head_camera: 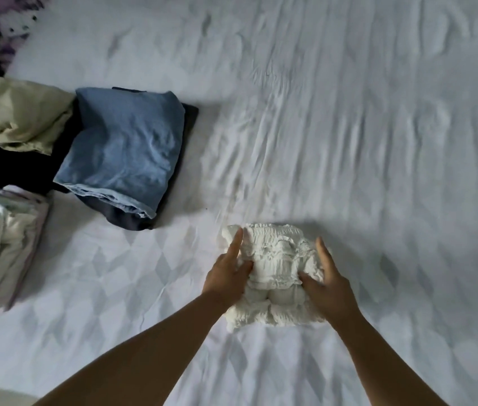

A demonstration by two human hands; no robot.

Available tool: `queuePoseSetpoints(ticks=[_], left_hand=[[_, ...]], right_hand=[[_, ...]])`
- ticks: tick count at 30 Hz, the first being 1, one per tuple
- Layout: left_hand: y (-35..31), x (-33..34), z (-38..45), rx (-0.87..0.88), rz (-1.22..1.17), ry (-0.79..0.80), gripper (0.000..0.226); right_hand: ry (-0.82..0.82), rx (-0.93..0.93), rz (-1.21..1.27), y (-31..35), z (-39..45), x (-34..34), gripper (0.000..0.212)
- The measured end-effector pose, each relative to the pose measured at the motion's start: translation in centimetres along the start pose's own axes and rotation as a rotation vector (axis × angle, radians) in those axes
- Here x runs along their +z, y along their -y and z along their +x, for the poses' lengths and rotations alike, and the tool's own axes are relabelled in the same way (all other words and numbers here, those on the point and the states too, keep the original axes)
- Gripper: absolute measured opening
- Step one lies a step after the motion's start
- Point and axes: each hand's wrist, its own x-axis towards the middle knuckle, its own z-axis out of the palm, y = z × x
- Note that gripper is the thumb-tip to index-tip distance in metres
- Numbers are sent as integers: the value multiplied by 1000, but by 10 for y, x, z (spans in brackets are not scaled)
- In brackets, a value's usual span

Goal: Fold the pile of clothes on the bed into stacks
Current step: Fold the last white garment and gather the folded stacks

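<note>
The white top, folded small, lies on the bed, right of the jeans. It looks light, soft and springy with its crinkled fabric, likely to puff open unless held by both side edges. The left hand and right hand flank it, fingers straight along its sides, thumbs pressing its top; neither hand is clenched.
</note>
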Motion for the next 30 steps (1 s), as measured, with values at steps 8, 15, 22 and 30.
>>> queuePoseSetpoints(ticks=[8, 15, 22, 30], left_hand=[[0, -52, -77, 189, -165, -101, 71], [51, -156, -135, 86, -314, -377, 71], [135, -283, -172, 38, -350, -626, 71], [227, -413, -167, 48, -489, -772, 67]], right_hand=[[-156, -253, -211, 63, -51, -7, 71], [-21, -516, -245, 177, -70, 48, 57], [61, -724, -217, 296, -84, 162, 53], [81, -848, -269, 426, -80, 289, 55]])
